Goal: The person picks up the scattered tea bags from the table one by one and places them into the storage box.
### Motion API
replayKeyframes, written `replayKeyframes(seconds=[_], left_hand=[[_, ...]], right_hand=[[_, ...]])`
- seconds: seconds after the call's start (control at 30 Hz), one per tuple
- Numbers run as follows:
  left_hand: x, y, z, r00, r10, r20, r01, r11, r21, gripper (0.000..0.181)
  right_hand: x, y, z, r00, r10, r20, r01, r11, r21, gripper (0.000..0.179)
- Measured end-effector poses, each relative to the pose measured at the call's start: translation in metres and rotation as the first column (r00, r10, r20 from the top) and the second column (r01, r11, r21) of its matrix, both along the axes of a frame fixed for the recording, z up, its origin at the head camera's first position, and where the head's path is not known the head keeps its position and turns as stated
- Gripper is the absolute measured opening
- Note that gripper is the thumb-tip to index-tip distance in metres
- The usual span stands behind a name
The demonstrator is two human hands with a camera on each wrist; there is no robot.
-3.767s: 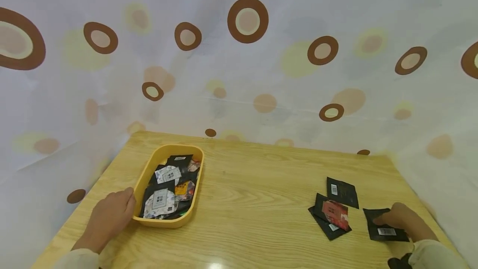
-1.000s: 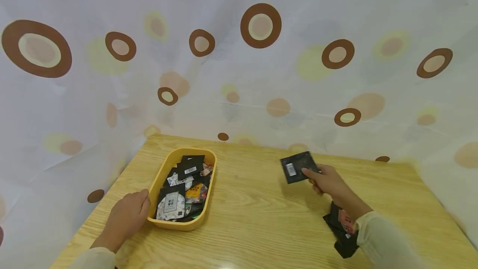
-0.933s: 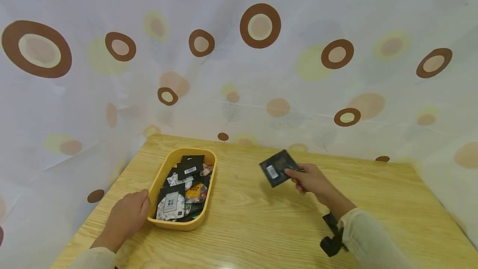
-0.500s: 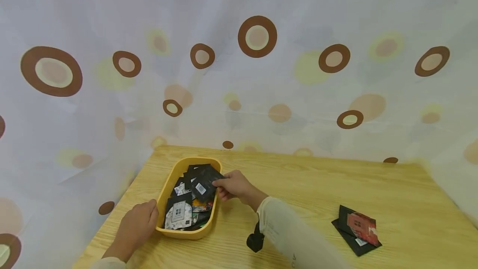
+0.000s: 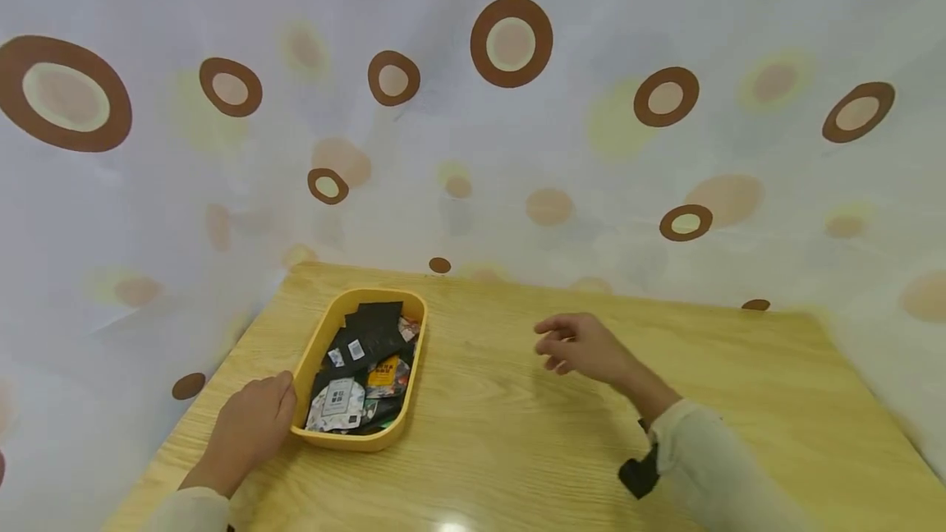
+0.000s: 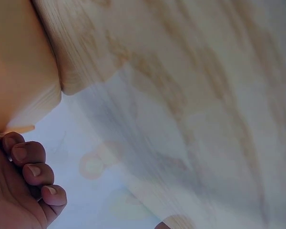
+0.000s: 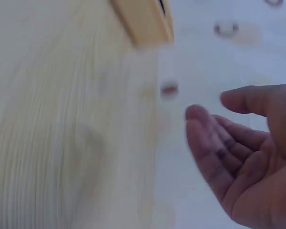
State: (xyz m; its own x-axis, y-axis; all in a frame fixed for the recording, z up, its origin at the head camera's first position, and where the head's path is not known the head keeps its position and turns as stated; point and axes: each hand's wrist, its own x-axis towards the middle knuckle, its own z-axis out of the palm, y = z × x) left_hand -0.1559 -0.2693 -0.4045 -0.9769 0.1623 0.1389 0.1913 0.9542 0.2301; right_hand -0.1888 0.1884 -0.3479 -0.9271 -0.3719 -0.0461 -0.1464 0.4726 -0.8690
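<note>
At the left of the head view a yellow plastic bin (image 5: 399, 425) stands on the table, filled with flat black sachets (image 5: 380, 331), some with printed fronts or barcode labels. My left hand (image 5: 254, 425) holds the bin's left rim near the front corner; the left wrist view shows its curled fingers (image 6: 34, 170) at the rim. My right hand (image 5: 587, 347) is in the air over the table, right of the bin. Its fingers are loosely bent, thumb apart, with nothing between them, as the right wrist view (image 7: 252, 157) also shows.
The wooden table (image 5: 488, 433) reaches back to a light wall covering (image 5: 458, 121) with brown ring patterns. A black device (image 5: 639, 474) sits at my right wrist. My right sleeve (image 5: 717, 458) hides part of the table's right side.
My right hand carried a black sachet left into the bin and let go. It has since moved back right, and its sleeve now covers the spot where loose sachets lay. The left hand stays on the bin.
</note>
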Motion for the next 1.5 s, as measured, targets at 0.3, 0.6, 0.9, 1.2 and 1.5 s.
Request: replayKeyframes(seconds=[0.3, 0.6, 0.9, 1.2, 1.5], left_hand=[[0.010, -0.028, 0.013, 0.998, 0.048, -0.038, -0.049, 0.998, -0.032, 0.028], [0.012, -0.029, 0.006, 0.997, 0.058, -0.050, -0.059, 0.998, -0.005, 0.028], [-0.009, -0.009, 0.013, 0.990, -0.008, -0.137, 0.012, 1.000, 0.027, 0.030], [-0.008, -0.009, 0.013, 0.994, 0.002, -0.106, -0.001, 1.000, 0.013, 0.029], [-0.006, -0.001, 0.000, 0.998, 0.006, -0.070, -0.002, 0.999, 0.051, 0.029]], right_hand=[[0.032, 0.137, -0.024, 0.986, -0.080, -0.143, 0.145, 0.834, 0.532, 0.044], [0.035, 0.146, -0.065, 0.987, -0.039, -0.159, 0.115, 0.858, 0.501, 0.084], [0.046, 0.125, -0.038, 0.978, -0.127, -0.165, 0.190, 0.865, 0.464, 0.032], [0.021, -0.006, 0.010, 0.991, -0.036, 0.128, 0.047, 0.995, -0.083, 0.045], [0.008, -0.150, -0.006, 0.972, 0.005, 0.236, 0.063, 0.957, -0.282, 0.039]])
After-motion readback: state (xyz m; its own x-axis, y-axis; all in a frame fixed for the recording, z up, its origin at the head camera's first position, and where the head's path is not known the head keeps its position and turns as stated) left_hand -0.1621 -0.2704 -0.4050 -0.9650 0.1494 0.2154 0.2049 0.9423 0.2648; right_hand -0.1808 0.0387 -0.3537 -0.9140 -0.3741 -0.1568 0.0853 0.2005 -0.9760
